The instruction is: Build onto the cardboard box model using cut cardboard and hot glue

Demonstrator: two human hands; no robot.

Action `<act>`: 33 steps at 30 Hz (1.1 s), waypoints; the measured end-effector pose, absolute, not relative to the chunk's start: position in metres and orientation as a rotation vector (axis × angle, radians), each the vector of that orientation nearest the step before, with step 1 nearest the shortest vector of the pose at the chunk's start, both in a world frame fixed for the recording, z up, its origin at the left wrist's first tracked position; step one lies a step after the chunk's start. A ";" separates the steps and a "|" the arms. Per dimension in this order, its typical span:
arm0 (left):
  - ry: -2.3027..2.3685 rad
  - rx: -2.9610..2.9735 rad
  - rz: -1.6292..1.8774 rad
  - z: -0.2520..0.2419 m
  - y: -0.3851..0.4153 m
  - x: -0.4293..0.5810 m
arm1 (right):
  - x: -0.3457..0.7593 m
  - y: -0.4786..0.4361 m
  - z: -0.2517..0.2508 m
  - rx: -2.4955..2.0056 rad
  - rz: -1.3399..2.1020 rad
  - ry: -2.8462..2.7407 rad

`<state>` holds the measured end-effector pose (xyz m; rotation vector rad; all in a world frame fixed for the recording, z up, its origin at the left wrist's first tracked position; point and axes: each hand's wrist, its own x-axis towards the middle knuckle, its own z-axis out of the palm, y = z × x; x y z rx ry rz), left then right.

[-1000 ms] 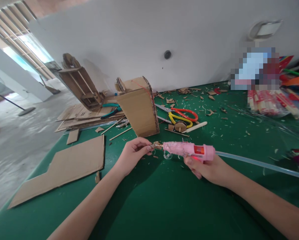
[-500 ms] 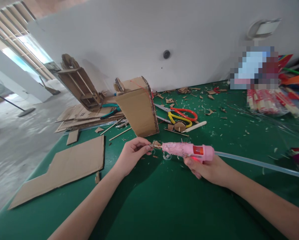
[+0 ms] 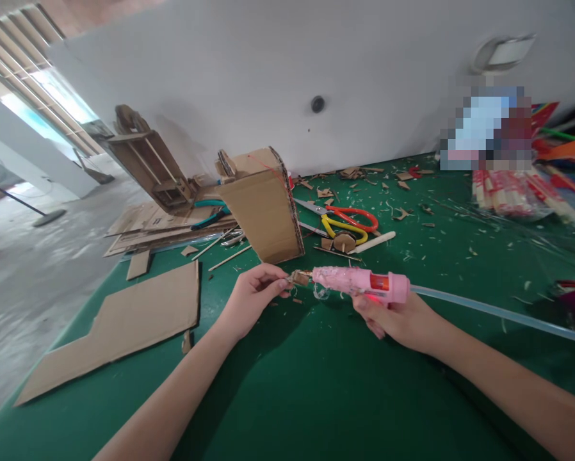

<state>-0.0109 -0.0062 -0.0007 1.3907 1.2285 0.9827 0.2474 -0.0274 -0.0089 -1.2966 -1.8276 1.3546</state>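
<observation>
My right hand (image 3: 393, 320) is wrapped round the handle of a pink hot glue gun (image 3: 342, 280), whose nozzle points left. A long clear glue stick (image 3: 484, 312) trails out of its back end. Between thumb and fingertips, my left hand (image 3: 259, 294) pinches a small piece of cardboard (image 3: 299, 278). The nozzle tip is at this piece; whether it touches I cannot tell. Thin strings of glue hang below the nozzle. Just behind my left hand stands a tapered cardboard box (image 3: 268, 214) with a red thread on top.
A flat cardboard cutout (image 3: 143, 310) lies at the left. Scissors with red and yellow handles (image 3: 348, 221), a cardboard disc (image 3: 344, 242) and a pale stick (image 3: 374, 242) lie behind the glue gun. Teal-handled pliers (image 3: 210, 213) rest by stacked cardboard (image 3: 138, 221). Scraps litter the green table near the wall.
The glue gun's nozzle has lifted slightly, and more of the small cardboard piece now shows below its tip. My left hand has kept its pinch in nearly the same place.
</observation>
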 end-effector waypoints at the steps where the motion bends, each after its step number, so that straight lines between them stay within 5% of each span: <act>1: 1.216 1.377 0.995 -0.001 -0.006 -0.011 | 0.248 -0.027 -0.009 -1.294 1.355 -1.826; 33: 1.044 1.213 1.159 -0.001 -0.005 -0.009 | 0.248 -0.031 0.000 -1.356 1.302 -1.832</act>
